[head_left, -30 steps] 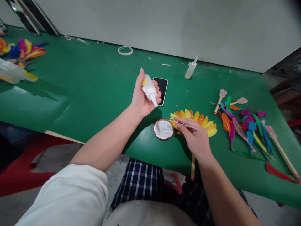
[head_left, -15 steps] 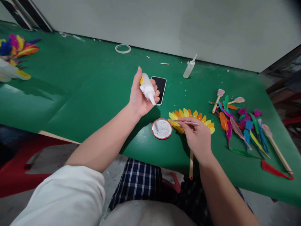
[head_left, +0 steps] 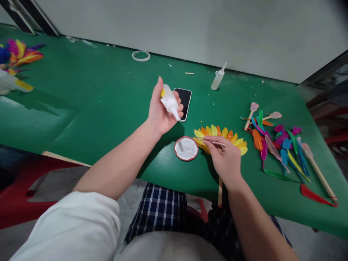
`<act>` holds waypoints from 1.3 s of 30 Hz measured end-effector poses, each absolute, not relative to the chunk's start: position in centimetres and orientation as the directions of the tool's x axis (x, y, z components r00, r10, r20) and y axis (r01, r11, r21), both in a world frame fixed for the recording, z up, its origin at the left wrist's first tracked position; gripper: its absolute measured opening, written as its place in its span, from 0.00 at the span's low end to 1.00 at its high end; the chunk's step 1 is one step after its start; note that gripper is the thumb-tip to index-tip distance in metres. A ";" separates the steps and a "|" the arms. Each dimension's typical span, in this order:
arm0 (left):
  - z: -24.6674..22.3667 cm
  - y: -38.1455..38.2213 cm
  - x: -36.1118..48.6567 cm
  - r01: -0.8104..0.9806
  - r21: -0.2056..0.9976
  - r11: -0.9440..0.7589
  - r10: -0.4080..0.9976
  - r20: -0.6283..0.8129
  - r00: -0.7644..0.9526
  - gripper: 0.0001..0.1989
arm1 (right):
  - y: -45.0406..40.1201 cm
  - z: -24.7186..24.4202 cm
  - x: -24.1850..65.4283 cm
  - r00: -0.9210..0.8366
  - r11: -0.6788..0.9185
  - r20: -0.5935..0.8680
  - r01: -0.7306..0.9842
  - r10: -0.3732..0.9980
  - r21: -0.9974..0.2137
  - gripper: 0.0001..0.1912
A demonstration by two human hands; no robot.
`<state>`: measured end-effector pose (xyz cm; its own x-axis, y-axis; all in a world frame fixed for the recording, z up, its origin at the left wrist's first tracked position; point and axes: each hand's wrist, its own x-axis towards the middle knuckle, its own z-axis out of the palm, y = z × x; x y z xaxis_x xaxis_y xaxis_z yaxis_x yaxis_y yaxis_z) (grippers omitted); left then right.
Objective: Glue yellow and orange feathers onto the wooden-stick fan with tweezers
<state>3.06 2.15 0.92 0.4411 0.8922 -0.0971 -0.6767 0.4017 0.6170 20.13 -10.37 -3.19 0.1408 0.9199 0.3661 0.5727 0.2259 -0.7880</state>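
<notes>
My left hand (head_left: 161, 112) is wrapped round a white squeeze bottle (head_left: 169, 101), its nozzle tilted down to the right, above a phone (head_left: 185, 98) lying on the green table. My right hand (head_left: 224, 156) pinches thin metal tweezers (head_left: 216, 143) over a fan of yellow and orange feathers (head_left: 225, 132). The tweezer tips are at the fan's left side. A wooden stick (head_left: 220, 192) runs down from the fan past the table edge; my right hand hides part of the fan. Just left of the fan sits a round red-rimmed dish (head_left: 186, 149) with a white surface.
Colourful feathers (head_left: 285, 145) and several wooden sticks with pinkish heads (head_left: 317, 168) lie at the right. Behind stand a small nozzle bottle (head_left: 217, 79) and a clear ring (head_left: 140, 56). More feathers (head_left: 23, 54) and a yellow-marked container (head_left: 16, 82) are far left.
My right hand with the tweezers has shifted slightly left over the feather fan. My left hand still holds the bottle in much the same pose. The whole view has moved a little.
</notes>
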 end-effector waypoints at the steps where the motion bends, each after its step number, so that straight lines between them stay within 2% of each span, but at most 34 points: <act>1: 1.0 2.1 3.0 -0.677 0.609 0.413 0.887 -0.100 0.451 0.28 | -10.4 -3.3 20.1 0.124 0.247 0.385 0.582 0.915 -0.775 0.06; 5: 1.0 2.1 3.0 -0.684 0.577 0.447 0.870 -0.104 0.481 0.28 | -10.3 -3.5 20.0 0.038 0.335 0.455 0.622 0.889 -0.707 0.05; 9: 0.8 2.3 3.0 -0.692 0.563 0.452 0.866 -0.091 0.492 0.27 | -10.2 -3.5 20.0 0.007 0.366 0.473 0.625 0.881 -0.690 0.06; 16: 0.5 2.4 3.1 -0.670 0.622 0.405 0.889 -0.095 0.448 0.29 | -10.4 -3.3 19.3 0.042 0.307 0.406 0.585 0.913 -0.750 0.07; 25: 0.5 2.3 3.1 -0.675 0.587 0.448 0.863 -0.085 0.499 0.28 | -10.5 -3.6 18.6 -0.025 0.341 0.417 0.620 0.908 -0.706 0.07; 32: 0.5 2.3 3.2 -0.662 0.641 0.389 0.900 -0.109 0.423 0.29 | -10.4 -3.7 18.6 -0.011 0.319 0.401 0.628 0.916 -0.710 0.07; 39: 0.5 2.4 3.3 -0.651 0.643 0.404 0.894 -0.127 0.429 0.29 | -10.4 -3.7 18.6 -0.005 0.316 0.403 0.628 0.915 -0.711 0.07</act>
